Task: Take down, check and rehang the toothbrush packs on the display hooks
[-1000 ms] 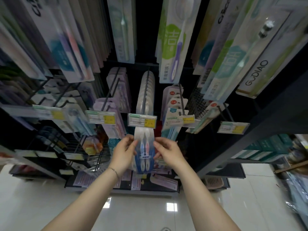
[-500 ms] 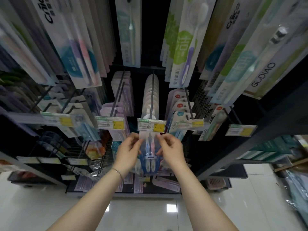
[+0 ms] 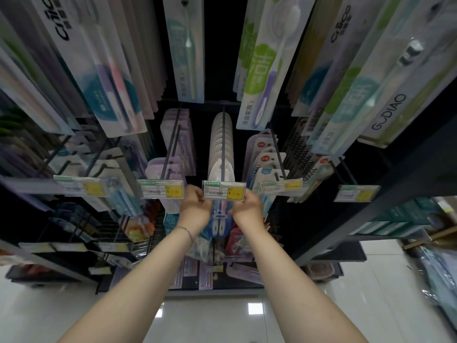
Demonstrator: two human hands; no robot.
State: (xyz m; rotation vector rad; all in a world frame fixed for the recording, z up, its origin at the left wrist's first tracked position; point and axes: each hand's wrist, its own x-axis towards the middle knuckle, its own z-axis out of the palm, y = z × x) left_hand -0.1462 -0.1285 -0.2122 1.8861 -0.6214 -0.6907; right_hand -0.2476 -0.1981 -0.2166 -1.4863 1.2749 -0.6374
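Two hands at the middle hook (image 3: pixel 223 144), one toothbrush pack (image 3: pixel 220 220) between them.
Its side edges are pinched by the left hand (image 3: pixel 195 209) and the right hand (image 3: pixel 248 209); it stands upright just below the centre price tag (image 3: pixel 223 189), its top hidden behind that tag at the hook's near end.

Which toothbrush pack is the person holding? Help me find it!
Look at the black display rack, at the middle hook with its row of white packs. Just below that hook's price tag, the left hand and right hand pinch one pack. Unlike the white packs, it is blue, with two brushes side by side.
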